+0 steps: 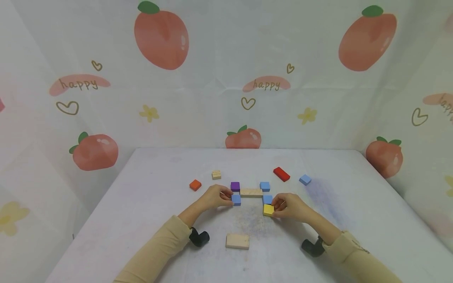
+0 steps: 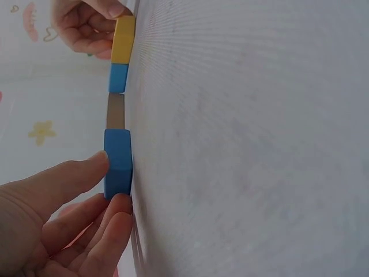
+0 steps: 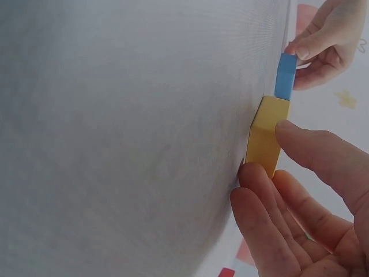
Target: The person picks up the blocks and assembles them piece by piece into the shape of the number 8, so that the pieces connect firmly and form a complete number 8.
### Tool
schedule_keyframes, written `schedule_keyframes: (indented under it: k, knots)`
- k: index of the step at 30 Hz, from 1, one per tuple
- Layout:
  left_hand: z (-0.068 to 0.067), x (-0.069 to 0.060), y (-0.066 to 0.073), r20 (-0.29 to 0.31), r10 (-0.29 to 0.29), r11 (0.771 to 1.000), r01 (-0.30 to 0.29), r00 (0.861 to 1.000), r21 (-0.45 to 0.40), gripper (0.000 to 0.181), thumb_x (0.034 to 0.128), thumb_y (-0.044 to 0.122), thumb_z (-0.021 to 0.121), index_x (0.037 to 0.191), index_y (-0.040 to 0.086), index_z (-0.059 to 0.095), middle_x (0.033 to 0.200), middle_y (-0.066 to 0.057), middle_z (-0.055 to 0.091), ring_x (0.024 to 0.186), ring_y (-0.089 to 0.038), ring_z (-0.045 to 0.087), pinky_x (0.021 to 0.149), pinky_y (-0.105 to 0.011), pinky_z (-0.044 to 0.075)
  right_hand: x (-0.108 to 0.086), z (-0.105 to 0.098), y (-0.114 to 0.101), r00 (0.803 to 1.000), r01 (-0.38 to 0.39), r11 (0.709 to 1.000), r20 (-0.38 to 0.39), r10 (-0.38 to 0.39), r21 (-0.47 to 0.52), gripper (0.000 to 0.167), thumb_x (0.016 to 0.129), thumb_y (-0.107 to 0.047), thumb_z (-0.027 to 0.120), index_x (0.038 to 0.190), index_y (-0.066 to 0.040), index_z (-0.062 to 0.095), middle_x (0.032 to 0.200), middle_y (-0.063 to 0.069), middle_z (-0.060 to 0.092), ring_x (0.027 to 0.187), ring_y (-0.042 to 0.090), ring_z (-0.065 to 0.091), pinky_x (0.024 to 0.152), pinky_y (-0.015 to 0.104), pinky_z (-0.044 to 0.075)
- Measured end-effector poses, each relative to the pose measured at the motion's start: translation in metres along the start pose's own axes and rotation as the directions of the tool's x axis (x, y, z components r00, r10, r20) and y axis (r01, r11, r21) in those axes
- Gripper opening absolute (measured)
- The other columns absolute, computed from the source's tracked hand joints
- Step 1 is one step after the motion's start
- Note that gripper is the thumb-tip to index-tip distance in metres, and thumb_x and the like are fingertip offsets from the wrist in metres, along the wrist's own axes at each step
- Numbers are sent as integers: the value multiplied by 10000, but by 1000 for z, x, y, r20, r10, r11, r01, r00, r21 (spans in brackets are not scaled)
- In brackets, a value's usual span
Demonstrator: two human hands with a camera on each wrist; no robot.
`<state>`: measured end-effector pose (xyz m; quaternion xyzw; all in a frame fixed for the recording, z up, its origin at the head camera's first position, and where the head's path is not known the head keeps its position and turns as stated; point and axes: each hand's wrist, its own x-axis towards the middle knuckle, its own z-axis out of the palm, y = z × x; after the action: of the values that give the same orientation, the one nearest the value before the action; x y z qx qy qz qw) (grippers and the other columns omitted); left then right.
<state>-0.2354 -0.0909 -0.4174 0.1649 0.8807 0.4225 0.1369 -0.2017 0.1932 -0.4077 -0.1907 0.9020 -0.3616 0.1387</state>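
Note:
My left hand [image 1: 216,197] pinches a blue block [image 1: 236,200] between thumb and fingertips, low on the table, just in front of a purple block [image 1: 235,186]. With thumb and fingers, my right hand [image 1: 291,207] holds a yellow block [image 1: 268,210] at its right side. The yellow block lies against the near side of another blue block [image 1: 267,199]. Between these blocks runs a long plain wooden block [image 1: 251,193], with a further blue block [image 1: 264,186] at its far right end. The left wrist view shows the held blue block [image 2: 118,161] close up; the yellow block [image 3: 267,135] fills the right wrist view's centre.
A wide wooden block [image 1: 237,241] lies nearer the table's front. Farther back are an orange block [image 1: 195,185], a small wooden block [image 1: 216,174], a red block [image 1: 281,174] and a blue block [image 1: 305,179]. A printed cloth [image 1: 198,102] hangs behind the table.

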Motion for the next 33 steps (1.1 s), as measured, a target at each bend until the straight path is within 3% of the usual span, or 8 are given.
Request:
schedule_keyframes:
  k: [7, 12, 18, 22, 27, 30, 33]
  knots:
    - [-1, 0, 0, 9, -4, 1000, 4, 1000, -3, 361, 771, 106, 748, 1093, -23, 647, 970, -120, 681, 880, -176, 674, 784, -273, 547, -1, 0, -1, 1000, 4, 1000, -2, -4, -9, 235, 760, -89, 746, 935, -13, 610, 860, 57, 636, 768, 137, 616, 692, 247, 556]
    - [-8, -3, 0, 3, 23, 1000, -23, 1000, 3, 388, 786, 129, 737, 1128, -21, 631, 1015, -138, 667, 912, -204, 672, 787, -290, 549, -2, 0, -1, 1000, 3, 1000, -1, -3, -10, 235, 760, -90, 747, 936, -13, 611, 858, 55, 634, 768, 135, 615, 689, 244, 554]
    - [-32, -10, -3, -102, 15, 1000, -13, 995, 21, 390, 805, 168, 723, 1146, 1, 635, 1075, -160, 661, 914, -229, 658, 773, -310, 548, -2, 0, -1, 1000, -6, 1000, -3, 6, -10, 233, 759, -84, 745, 934, -11, 610, 856, 55, 634, 766, 135, 612, 686, 243, 554]
    - [-51, -14, -14, -202, -6, 998, 18, 979, 58, 373, 829, 186, 697, 1150, 6, 633, 1073, -163, 664, 917, -242, 640, 784, -325, 534, -2, 0, -1, 1000, -8, 1000, -2, 8, -9, 233, 760, -79, 742, 939, -8, 611, 860, 58, 636, 769, 137, 612, 691, 248, 556]
    - [-72, -20, -32, -305, -76, 995, 92, 949, 40, 364, 832, 154, 684, 1149, -17, 625, 1052, -188, 649, 903, -278, 642, 683, -273, 522, -2, 0, -1, 1000, -18, 1000, -1, 18, -5, 235, 764, -83, 741, 945, -10, 612, 868, 57, 637, 777, 140, 615, 700, 260, 559]
    - [-78, -24, -41, -332, -139, 989, 149, 933, 6, 378, 825, 157, 682, 1152, -21, 620, 1073, -203, 628, 915, -290, 628, 643, -247, 503, -2, 0, -1, 1000, -20, 1000, 0, 20, -3, 235, 764, -85, 741, 945, -11, 612, 869, 57, 637, 778, 140, 617, 699, 259, 559]
    - [-78, -26, -50, -339, -199, 979, 206, 920, -16, 400, 814, 179, 691, 1154, -16, 613, 1102, -218, 608, 950, -304, 594, 684, -283, 496, -2, 0, -1, 1000, -14, 1000, -1, 14, -2, 235, 762, -84, 743, 943, -11, 611, 867, 59, 636, 776, 141, 621, 694, 254, 558]
